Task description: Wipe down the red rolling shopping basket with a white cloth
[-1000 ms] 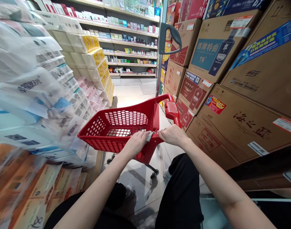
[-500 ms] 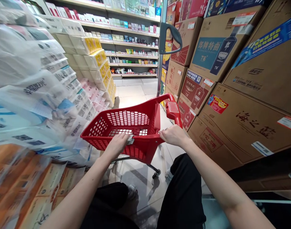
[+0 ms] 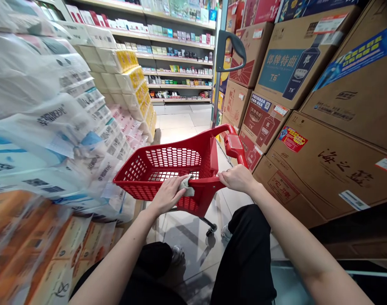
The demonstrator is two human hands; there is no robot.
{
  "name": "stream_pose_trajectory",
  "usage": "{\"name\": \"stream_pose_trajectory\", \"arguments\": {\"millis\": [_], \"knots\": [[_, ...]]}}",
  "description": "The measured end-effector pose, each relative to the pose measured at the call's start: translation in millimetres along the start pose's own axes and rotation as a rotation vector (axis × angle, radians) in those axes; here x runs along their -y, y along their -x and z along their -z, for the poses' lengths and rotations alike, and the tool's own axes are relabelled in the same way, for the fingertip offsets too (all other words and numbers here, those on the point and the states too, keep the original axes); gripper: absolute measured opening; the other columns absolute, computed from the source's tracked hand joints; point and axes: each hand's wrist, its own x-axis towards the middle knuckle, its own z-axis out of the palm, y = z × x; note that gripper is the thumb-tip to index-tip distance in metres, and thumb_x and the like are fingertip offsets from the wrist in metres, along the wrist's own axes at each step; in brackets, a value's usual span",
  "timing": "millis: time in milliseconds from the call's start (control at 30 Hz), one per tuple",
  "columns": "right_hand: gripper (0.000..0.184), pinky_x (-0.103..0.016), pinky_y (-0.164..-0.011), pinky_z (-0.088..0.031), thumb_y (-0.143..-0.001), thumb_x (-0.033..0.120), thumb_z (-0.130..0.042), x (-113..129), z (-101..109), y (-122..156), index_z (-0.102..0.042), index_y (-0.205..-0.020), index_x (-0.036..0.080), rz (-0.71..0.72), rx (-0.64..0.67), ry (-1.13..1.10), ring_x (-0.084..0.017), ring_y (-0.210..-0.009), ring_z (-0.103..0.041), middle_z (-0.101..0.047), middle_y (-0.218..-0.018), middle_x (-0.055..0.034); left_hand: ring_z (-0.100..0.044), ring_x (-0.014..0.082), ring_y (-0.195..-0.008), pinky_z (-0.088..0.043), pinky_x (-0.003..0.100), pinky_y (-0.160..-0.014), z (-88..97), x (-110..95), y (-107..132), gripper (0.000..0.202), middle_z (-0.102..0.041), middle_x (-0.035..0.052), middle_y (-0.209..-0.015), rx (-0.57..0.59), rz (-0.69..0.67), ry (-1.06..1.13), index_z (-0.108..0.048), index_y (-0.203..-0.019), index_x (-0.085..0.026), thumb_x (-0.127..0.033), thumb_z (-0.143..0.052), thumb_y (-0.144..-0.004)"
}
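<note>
A red plastic shopping cart [image 3: 168, 186] stands in front of me, its perforated basket pointing left. My left hand [image 3: 172, 192] presses a pale, crumpled cloth [image 3: 187, 185] against the near rim of the basket. The cloth folds over the rim and hangs a little down the outside. My right hand [image 3: 236, 178] is closed around the end of the red cart handle [image 3: 234, 144], where it meets the basket's near corner. No goods show inside the basket.
Stacked cardboard cartons [image 3: 336, 169] line the right side. Wrapped tissue packs [image 3: 66, 110] and orange packages [image 3: 25, 233] pile up on the left. Behind the cart are shelves of small boxes [image 3: 181, 55]. A grey handle on a metal post [image 3: 220, 59] stands near the cartons.
My left hand has slid right along the near rim with the cloth, and more of the cloth now shows. My right hand keeps its grip on the handle.
</note>
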Motion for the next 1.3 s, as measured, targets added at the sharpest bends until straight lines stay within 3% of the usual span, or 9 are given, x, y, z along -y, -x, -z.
{"name": "stream_pose_trajectory", "arguments": {"millis": [133, 333, 500, 600, 700, 833, 1000, 1133, 1300], "knots": [[0.056, -0.025, -0.058, -0.03, -0.097, 0.032, -0.022, -1, 0, -1, -0.069, -0.073, 0.012, -0.006, -0.005, 0.003, -0.018, -0.062, -0.063, -0.069, -0.068, -0.0117, -0.05, 0.0207, -0.104, -0.037, 0.037, -0.092, -2.7, 4, -1, 0.043, -0.055, 0.008, -0.118, 0.008, -0.025, -0.075, -0.039, -0.134, -0.02, -0.025, -0.035, -0.091], [0.055, -0.026, -0.055, -0.024, -0.096, 0.032, -0.024, -11, -8, 6, -0.067, -0.067, 0.013, 0.011, -0.041, 0.027, -0.015, -0.057, -0.06, -0.068, -0.063, -0.0088, -0.053, 0.0208, -0.088, -0.04, 0.034, -0.078, -18.7, 9, -10, 0.026, -0.059, 0.0077, -0.096, -0.001, -0.049, -0.221, -0.053, -0.108, -0.018, -0.029, -0.035, -0.093], [0.056, -0.026, -0.054, -0.021, -0.096, 0.034, -0.025, -26, -13, 15, -0.068, -0.066, 0.015, -0.004, -0.066, 0.041, -0.013, -0.055, -0.057, -0.068, -0.062, -0.0076, -0.055, 0.0215, -0.088, -0.04, 0.033, -0.076, -18.7, 29, 15, 0.022, -0.06, 0.0067, -0.096, -0.012, -0.003, -0.276, -0.051, -0.107, -0.02, -0.031, -0.038, -0.093], [0.057, -0.025, -0.054, -0.021, -0.096, 0.034, -0.024, -31, -11, 19, -0.069, -0.067, 0.015, -0.025, -0.042, 0.046, -0.013, -0.055, -0.058, -0.068, -0.062, -0.0074, -0.055, 0.0227, -0.09, -0.041, 0.034, -0.077, -20.7, 30, 27, 0.023, -0.06, 0.0078, -0.096, -0.039, 0.037, -0.323, -0.051, -0.109, -0.019, -0.03, -0.04, -0.092], [0.056, -0.025, -0.055, -0.024, -0.096, 0.034, -0.024, -31, -7, 20, -0.07, -0.069, 0.015, -0.053, -0.005, 0.055, -0.014, -0.058, -0.06, -0.069, -0.065, -0.0081, -0.056, 0.022, -0.09, -0.041, 0.034, -0.077, -25.6, 11, 17, 0.023, -0.06, 0.0083, -0.096, -0.028, -0.012, -0.311, -0.051, -0.108, -0.018, -0.031, -0.041, -0.092], [0.054, -0.025, -0.058, -0.031, -0.096, 0.033, -0.027, -16, -4, 16, -0.071, -0.072, 0.014, -0.111, 0.028, 0.037, -0.017, -0.064, -0.064, -0.07, -0.07, -0.0103, -0.056, 0.0194, -0.087, -0.041, 0.032, -0.076, -34.6, -32, -14, 0.019, -0.059, 0.0069, -0.093, -0.025, -0.107, -0.279, -0.051, -0.104, -0.018, -0.028, -0.039, -0.093], [0.054, -0.027, -0.065, -0.039, -0.097, 0.036, -0.027, 9, -12, 1, -0.072, -0.079, 0.012, -0.278, 0.02, -0.002, -0.021, -0.072, -0.067, -0.071, -0.077, -0.0145, -0.054, 0.0178, -0.076, -0.038, 0.031, -0.067, -43.6, -62, -34, 0.018, -0.058, 0.0047, -0.085, -0.079, -0.072, -0.297, -0.052, -0.098, -0.018, -0.028, -0.038, -0.094], [0.052, -0.029, -0.066, -0.04, -0.095, 0.038, -0.029, 8, -19, -3, -0.072, -0.079, 0.013, -0.325, -0.026, -0.01, -0.023, -0.074, -0.067, -0.071, -0.078, -0.0129, -0.054, 0.0175, -0.077, -0.038, 0.03, -0.068, -42.4, -52, -26, 0.017, -0.058, 0.005, -0.086, -0.082, -0.045, -0.288, -0.051, -0.1, -0.018, -0.027, -0.037, -0.094], [0.051, -0.028, -0.065, -0.039, -0.095, 0.036, -0.029, 3, -23, 1, -0.072, -0.078, 0.013, -0.278, -0.05, -0.012, -0.021, -0.071, -0.067, -0.071, -0.077, -0.0127, -0.054, 0.0203, -0.086, -0.039, 0.032, -0.075, -31.4, -8, 13, 0.021, -0.058, 0.007, -0.092, -0.07, 0.046, -0.333, -0.051, -0.108, -0.02, -0.027, -0.038, -0.093]]}}
